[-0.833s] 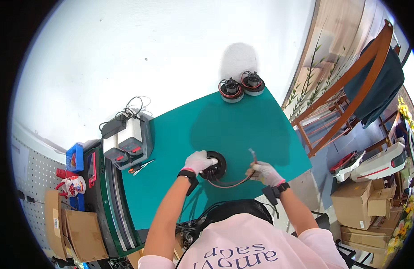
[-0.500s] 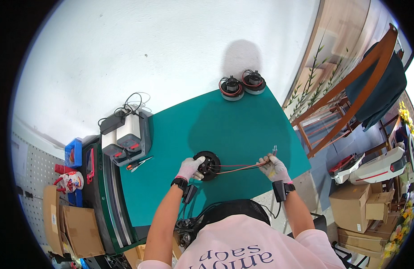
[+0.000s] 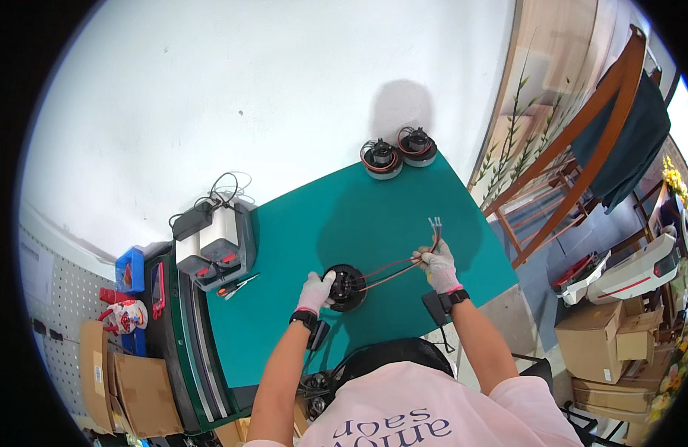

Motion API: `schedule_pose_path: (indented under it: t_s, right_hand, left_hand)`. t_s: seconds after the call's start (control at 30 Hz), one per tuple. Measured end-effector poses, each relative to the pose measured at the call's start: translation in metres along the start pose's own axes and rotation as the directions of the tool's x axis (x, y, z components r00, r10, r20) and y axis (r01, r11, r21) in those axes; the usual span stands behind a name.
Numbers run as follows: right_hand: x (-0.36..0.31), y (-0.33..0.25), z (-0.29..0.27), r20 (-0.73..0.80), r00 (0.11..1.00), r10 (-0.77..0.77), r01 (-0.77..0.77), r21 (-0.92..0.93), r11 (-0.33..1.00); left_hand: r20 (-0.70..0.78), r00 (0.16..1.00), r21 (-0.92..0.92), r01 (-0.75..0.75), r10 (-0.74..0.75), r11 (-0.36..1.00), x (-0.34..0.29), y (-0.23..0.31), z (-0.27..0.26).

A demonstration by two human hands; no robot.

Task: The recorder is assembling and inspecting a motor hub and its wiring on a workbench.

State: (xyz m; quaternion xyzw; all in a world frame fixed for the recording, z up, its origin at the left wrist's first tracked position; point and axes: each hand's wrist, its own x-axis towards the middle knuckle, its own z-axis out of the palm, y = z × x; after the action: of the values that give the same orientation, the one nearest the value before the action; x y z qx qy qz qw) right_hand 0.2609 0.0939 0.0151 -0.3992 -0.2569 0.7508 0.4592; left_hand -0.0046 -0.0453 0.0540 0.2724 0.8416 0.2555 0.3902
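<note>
My left hand (image 3: 314, 291), in a white glove, grips the left rim of a round black motor (image 3: 350, 287) that rests on or just above the green table, its thumb on top. Red, black and brownish wires (image 3: 392, 275) run from the motor to the right. My gloved right hand (image 3: 438, 267) is closed around these wires, and their grey-tipped ends stick up past its fingers. The wires sag slightly between the two hands.
Two similar motors with coiled wires (image 3: 381, 159) stand at the far edge of the green table (image 3: 284, 238). A grey battery charger unit (image 3: 217, 246) and an orange-handled screwdriver (image 3: 228, 287) lie at the left. Cardboard boxes (image 3: 593, 339) and a wooden chair (image 3: 582, 156) stand off to the right.
My right hand has shifted slightly left and up with the wires, whose ends now point more upward. The wires hang looser. My left hand still grips the motor.
</note>
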Motion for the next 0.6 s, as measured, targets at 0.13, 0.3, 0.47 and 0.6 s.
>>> schedule_pose_path:
  t_s: [0.13, 0.3, 0.47, 0.6]
  right_hand:
    - [0.003, 0.008, -0.001, -0.030, 0.999, -0.010, 0.014, 0.139, 0.990]
    - [-0.016, -0.002, 0.005, 0.035, 0.994, -0.108, 0.101, 0.164, 0.981]
    - [-0.024, -0.014, 0.002, 0.039, 0.991, -0.132, 0.117, 0.255, 0.960]
    - [-0.034, -0.021, 0.001, 0.075, 0.987, -0.144, 0.118, 0.275, 0.954]
  left_hand:
    - [0.058, 0.911, 0.479, -0.385, 0.409, 0.789, -0.009, 0.014, 0.005]
    - [0.305, 0.897, 0.751, -0.434, 0.321, 0.498, -0.037, 0.044, 0.004]
    - [0.239, 0.921, 0.741, -0.378, 0.307, 0.555, -0.057, 0.040, 0.018]
    - [0.217, 0.938, 0.728, -0.339, 0.269, 0.596, -0.073, 0.035, 0.026]
